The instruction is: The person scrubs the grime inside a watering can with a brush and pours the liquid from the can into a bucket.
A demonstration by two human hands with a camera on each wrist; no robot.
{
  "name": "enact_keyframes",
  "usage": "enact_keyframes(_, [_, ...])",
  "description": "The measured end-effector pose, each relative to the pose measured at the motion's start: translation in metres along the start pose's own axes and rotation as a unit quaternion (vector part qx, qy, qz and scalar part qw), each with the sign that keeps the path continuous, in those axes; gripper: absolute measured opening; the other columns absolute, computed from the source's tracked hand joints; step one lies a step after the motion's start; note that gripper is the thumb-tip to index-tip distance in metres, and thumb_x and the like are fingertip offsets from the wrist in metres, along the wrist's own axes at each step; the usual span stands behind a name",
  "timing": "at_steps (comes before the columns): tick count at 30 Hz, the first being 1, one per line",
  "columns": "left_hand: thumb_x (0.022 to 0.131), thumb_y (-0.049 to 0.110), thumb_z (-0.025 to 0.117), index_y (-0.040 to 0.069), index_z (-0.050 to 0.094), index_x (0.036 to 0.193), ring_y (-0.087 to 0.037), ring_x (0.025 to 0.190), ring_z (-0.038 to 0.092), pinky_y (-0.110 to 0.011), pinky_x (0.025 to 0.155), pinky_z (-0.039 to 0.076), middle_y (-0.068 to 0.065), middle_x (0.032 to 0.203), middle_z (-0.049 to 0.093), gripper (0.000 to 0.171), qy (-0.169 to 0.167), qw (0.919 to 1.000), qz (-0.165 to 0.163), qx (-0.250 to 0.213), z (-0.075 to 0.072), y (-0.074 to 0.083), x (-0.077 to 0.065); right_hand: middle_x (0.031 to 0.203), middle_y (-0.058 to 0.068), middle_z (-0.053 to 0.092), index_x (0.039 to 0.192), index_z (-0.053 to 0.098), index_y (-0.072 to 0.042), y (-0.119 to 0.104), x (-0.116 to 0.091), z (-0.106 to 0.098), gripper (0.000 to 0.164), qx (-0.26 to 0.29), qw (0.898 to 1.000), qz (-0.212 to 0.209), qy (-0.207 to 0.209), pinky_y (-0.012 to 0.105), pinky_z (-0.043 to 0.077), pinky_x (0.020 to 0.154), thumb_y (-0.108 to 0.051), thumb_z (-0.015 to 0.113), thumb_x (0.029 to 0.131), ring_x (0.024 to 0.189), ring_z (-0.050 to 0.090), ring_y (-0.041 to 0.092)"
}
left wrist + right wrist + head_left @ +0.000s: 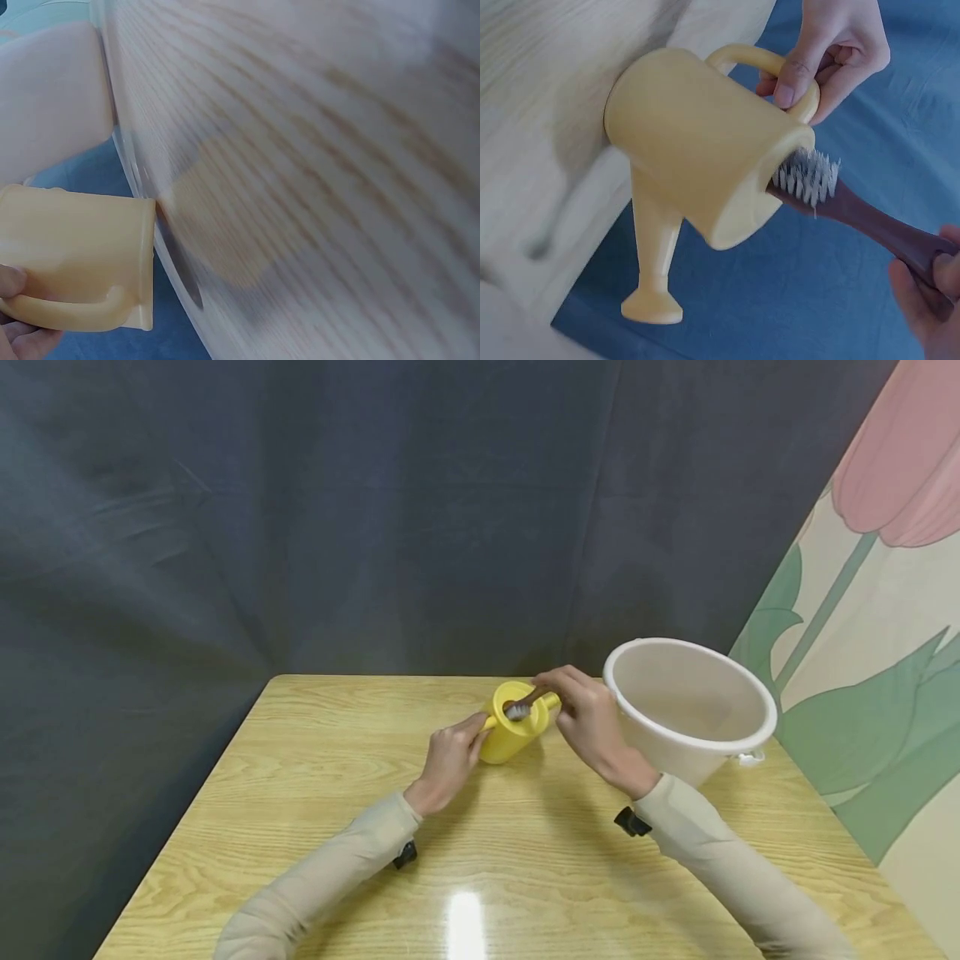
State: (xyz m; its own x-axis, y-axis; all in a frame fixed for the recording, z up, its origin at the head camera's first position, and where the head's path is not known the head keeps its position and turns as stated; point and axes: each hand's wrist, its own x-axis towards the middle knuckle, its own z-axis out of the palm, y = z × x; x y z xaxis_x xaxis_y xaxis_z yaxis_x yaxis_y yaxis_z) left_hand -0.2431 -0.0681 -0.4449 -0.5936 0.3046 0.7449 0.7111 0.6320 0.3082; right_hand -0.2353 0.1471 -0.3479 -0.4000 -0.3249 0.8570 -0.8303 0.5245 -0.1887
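Note:
A yellow watering can point(501, 745) is held tilted over the wooden table, its spout point(657, 247) plain in the right wrist view. My left hand point(450, 757) grips the can's handle point(761, 57), thumb on top and fingers curled beneath. In my right hand point(592, 720) is a brown brush point(881, 227), pinched by its handle. Its white bristles point(807, 180) stand at the can's top opening, and the front end of the head is hidden inside. The left wrist view shows the can's side point(71, 240) with its base edge close to the table.
To the right of my right hand stands a large white bucket point(652, 739) on the wooden table point(337, 735). A dark curtain point(420, 527) hangs behind the table's far edge. The wall point(900, 693) on the right is painted with flowers.

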Motion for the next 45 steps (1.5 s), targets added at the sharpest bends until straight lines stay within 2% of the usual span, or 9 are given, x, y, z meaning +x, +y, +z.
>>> enact_keyframes(5, [0.095, 0.003, 0.066, 0.0, 0.069, 0.107, -0.021, 0.086, 0.073, -0.031, 0.07, 0.059, -0.013, 0.105, 0.073, 0.013, 0.001, 1.0, 0.001, -0.004, 0.0, 0.0, 0.0, 0.093, 0.009, 0.07, 0.1, 0.073, -0.002, -0.002, -0.002, -0.01, 0.05, -0.044, 0.998, -0.011, -0.046, 0.037, 0.049, 0.061, 0.026, 0.048, 0.067, 0.079, 0.064, 0.024])
enact_keyframes(11, [0.095, 0.003, 0.065, 0.0, 0.069, 0.108, -0.022, 0.088, 0.072, -0.031, 0.07, 0.059, -0.013, 0.106, 0.073, 0.014, -0.002, 1.0, 0.0, -0.004, 0.0, -0.001, 0.0, 0.096, 0.007, 0.069, 0.101, 0.072, -0.004, -0.009, -0.001, -0.018, 0.051, -0.107, 0.99, -0.03, -0.09, 0.043, 0.053, 0.064, 0.024, 0.048, 0.066, 0.08, 0.065, 0.029])
enact_keyframes(17, [0.095, 0.003, 0.065, 0.0, 0.069, 0.11, -0.023, 0.091, 0.072, -0.032, 0.073, 0.059, -0.013, 0.108, 0.072, 0.016, -0.004, 1.0, -0.005, -0.002, 0.0, -0.001, -0.001, 0.093, 0.005, 0.068, 0.098, 0.072, -0.007, -0.016, 0.001, -0.021, 0.051, -0.146, 0.982, -0.038, -0.112, 0.042, 0.052, 0.056, 0.024, 0.047, 0.065, 0.079, 0.065, 0.029])
enact_keyframes(20, [0.095, 0.003, 0.065, 0.0, 0.069, 0.109, -0.022, 0.09, 0.072, -0.033, 0.072, 0.059, -0.013, 0.107, 0.073, 0.015, -0.002, 1.0, -0.004, -0.001, 0.0, -0.001, -0.001, 0.092, 0.004, 0.067, 0.098, 0.071, -0.007, -0.018, 0.001, -0.023, 0.045, -0.148, 0.981, -0.03, -0.124, 0.041, 0.051, 0.054, 0.021, 0.05, 0.068, 0.079, 0.064, 0.027])
enact_keyframes(29, [0.094, 0.001, 0.067, 0.001, 0.069, 0.107, -0.022, 0.089, 0.072, -0.033, 0.072, 0.059, -0.013, 0.105, 0.073, 0.013, 0.008, 0.9999, -0.003, -0.009, 0.0, -0.002, -0.001, 0.086, 0.002, 0.065, 0.097, 0.067, -0.007, -0.019, 0.003, -0.026, 0.017, -0.129, 0.981, -0.01, -0.142, 0.04, 0.05, 0.052, 0.007, 0.067, 0.087, 0.073, 0.063, 0.021])
enact_keyframes(32, [0.093, 0.001, 0.067, 0.001, 0.069, 0.107, -0.023, 0.09, 0.072, -0.033, 0.073, 0.059, -0.013, 0.106, 0.073, 0.014, 0.012, 0.9999, 0.002, -0.011, 0.0, -0.002, -0.001, 0.083, 0.002, 0.063, 0.094, 0.066, -0.007, -0.019, 0.003, -0.026, 0.012, -0.132, 0.981, -0.008, -0.143, 0.039, 0.048, 0.051, 0.0, 0.072, 0.088, 0.069, 0.061, 0.02])
enact_keyframes(38, [0.094, 0.002, 0.067, 0.001, 0.069, 0.107, -0.023, 0.088, 0.073, -0.033, 0.072, 0.059, -0.013, 0.105, 0.073, 0.013, 0.011, 0.9999, 0.006, -0.008, 0.0, -0.001, 0.0, 0.076, 0.001, 0.061, 0.091, 0.061, -0.009, -0.019, 0.002, -0.023, 0.016, -0.132, 0.98, 0.004, -0.152, 0.035, 0.043, 0.047, -0.011, 0.076, 0.088, 0.06, 0.055, 0.016])
enact_keyframes(41, [0.094, 0.002, 0.066, 0.001, 0.069, 0.107, -0.022, 0.087, 0.073, -0.033, 0.071, 0.059, -0.013, 0.105, 0.073, 0.013, 0.007, 1.0, 0.004, -0.005, 0.0, -0.001, 0.0, 0.074, 0.002, 0.062, 0.091, 0.06, -0.009, -0.019, 0.001, -0.021, 0.017, -0.13, 0.98, 0.01, -0.153, 0.035, 0.042, 0.046, -0.011, 0.076, 0.087, 0.057, 0.054, 0.017])
enact_keyframes(45, [0.094, 0.002, 0.066, 0.001, 0.069, 0.108, -0.022, 0.088, 0.073, -0.033, 0.071, 0.059, -0.013, 0.106, 0.073, 0.014, 0.005, 1.0, 0.002, -0.005, 0.0, 0.0, 0.0, 0.078, 0.004, 0.067, 0.093, 0.065, -0.006, -0.017, 0.001, -0.021, 0.011, -0.126, 0.981, 0.015, -0.15, 0.04, 0.049, 0.053, -0.005, 0.075, 0.087, 0.064, 0.062, 0.022])
